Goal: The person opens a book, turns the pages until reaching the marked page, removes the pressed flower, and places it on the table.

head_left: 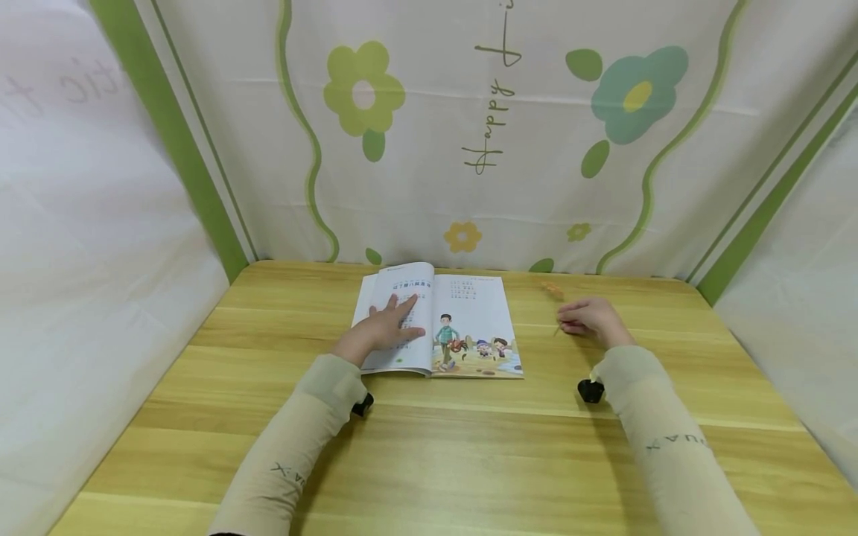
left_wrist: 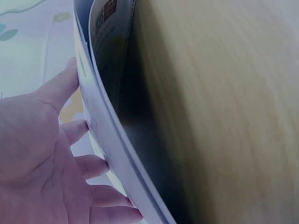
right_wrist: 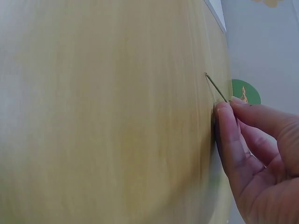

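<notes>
An open picture book (head_left: 485,316) lies on the wooden table, its right page showing a cartoon of a figure with a rooster and two children. My left hand (head_left: 389,327) presses on its left page with fingers spread, and that page bows up toward the spine. In the left wrist view the fingertips touch the page, with the book's edge (left_wrist: 110,114) beside them. To the right of the book, my right hand (head_left: 593,320) pinches a thin dried sprig (right_wrist: 216,86) between thumb and fingers. Its orange, leaf-like top (head_left: 553,290) points away from me, and the bare stem end sticks out below the fingers.
The wooden table (head_left: 442,461) reaches back to a white curtain (head_left: 415,186) printed with flowers and vines. White fabric walls with green bands stand on the left and right. Black wrist-worn devices (head_left: 590,391) show under both sleeves.
</notes>
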`<action>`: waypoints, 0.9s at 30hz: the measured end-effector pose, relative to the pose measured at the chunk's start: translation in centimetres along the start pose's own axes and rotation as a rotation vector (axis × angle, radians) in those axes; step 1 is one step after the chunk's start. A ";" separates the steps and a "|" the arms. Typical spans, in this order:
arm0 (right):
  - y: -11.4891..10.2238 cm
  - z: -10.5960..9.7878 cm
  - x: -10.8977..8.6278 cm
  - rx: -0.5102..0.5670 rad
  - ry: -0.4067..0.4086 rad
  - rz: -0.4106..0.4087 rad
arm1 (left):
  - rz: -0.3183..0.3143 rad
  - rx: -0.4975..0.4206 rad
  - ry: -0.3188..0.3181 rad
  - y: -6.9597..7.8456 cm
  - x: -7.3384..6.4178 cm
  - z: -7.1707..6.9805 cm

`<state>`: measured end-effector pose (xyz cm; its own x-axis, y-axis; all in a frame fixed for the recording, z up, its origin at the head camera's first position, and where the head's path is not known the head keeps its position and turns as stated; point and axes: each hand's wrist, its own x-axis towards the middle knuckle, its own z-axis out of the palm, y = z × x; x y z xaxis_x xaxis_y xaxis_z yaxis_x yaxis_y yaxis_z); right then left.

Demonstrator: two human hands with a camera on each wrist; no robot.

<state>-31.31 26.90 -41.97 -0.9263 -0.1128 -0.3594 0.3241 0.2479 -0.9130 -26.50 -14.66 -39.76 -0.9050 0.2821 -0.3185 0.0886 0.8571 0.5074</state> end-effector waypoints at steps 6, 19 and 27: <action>0.0 -0.6 -0.2 -0.026 0.012 0.011 | 0.002 -0.002 -0.003 -0.1 0.0 -0.1; 0.0 -0.7 0.0 -0.085 0.053 0.033 | 0.002 0.000 -0.007 -0.2 0.2 -0.2; -0.6 -0.9 0.1 -0.324 0.095 -0.100 | 0.010 0.024 0.027 -0.3 0.3 -0.2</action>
